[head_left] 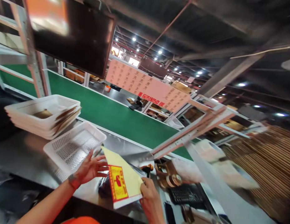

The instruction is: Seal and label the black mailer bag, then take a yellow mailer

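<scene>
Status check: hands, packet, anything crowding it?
Left hand on yellow packet's left edge; right hand grips its lower right corner. Packet held tilted above steel table. White basket close by on the left.

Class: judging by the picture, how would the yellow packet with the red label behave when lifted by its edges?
The yellow packet looks flat and thin, so probably light and somewhat bendy. The left hand and right hand each hold an edge, suggesting it may sag otherwise.
</scene>
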`<state>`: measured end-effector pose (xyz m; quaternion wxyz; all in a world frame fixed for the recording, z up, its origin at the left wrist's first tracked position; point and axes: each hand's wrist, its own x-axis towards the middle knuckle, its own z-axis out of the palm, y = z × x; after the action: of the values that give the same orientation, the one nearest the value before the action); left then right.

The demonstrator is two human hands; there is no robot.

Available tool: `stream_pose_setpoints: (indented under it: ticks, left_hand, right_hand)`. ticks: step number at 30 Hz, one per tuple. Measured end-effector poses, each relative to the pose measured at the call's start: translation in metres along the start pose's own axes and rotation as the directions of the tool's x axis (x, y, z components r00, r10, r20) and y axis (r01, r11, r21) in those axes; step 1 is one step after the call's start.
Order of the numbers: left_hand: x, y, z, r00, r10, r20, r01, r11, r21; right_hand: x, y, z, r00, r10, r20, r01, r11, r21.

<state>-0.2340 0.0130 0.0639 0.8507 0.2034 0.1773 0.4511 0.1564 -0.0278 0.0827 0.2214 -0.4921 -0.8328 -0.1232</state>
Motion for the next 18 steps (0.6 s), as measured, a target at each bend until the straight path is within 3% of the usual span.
stream_pose_setpoints:
  ticks: [3,8,10,12,14,15,18]
  left_hand:
    - [0.003,0.006,0.012,1.000,0.028,0.004,-0.029,0.988,0.150]
    - [0.015,0.003,0.030,0.996,0.057,-0.072,-0.024,0.920,0.392]
    - [0.020,-0.002,0.035,0.996,0.042,-0.075,-0.006,0.903,0.430]
    - [0.025,-0.009,0.042,0.999,-0.001,-0.042,0.020,0.886,0.463]
    - [0.029,-0.016,0.052,0.996,-0.075,0.041,0.045,0.871,0.490]
    - [0.031,-0.021,0.058,0.989,-0.112,0.094,0.051,0.865,0.498]
    - [0.037,-0.035,0.069,0.962,-0.192,0.197,0.055,0.836,0.546]
  right_hand:
    - [-0.003,0.003,0.007,0.999,0.017,-0.030,-0.018,0.998,-0.054]
    - [-0.039,0.012,0.007,0.988,0.152,-0.021,-0.153,0.975,-0.161]
    - [-0.050,0.002,-0.001,0.977,0.205,-0.054,-0.211,0.959,-0.188]
    - [-0.049,-0.022,-0.010,0.971,0.240,-0.015,-0.240,0.966,-0.092]
    - [-0.037,-0.052,-0.014,0.981,0.186,0.052,-0.190,0.978,0.088]
    - [-0.030,-0.066,-0.013,0.994,0.097,0.056,-0.104,0.982,0.160]
    - [-0.013,-0.086,0.003,0.993,-0.122,0.002,0.120,0.976,0.180]
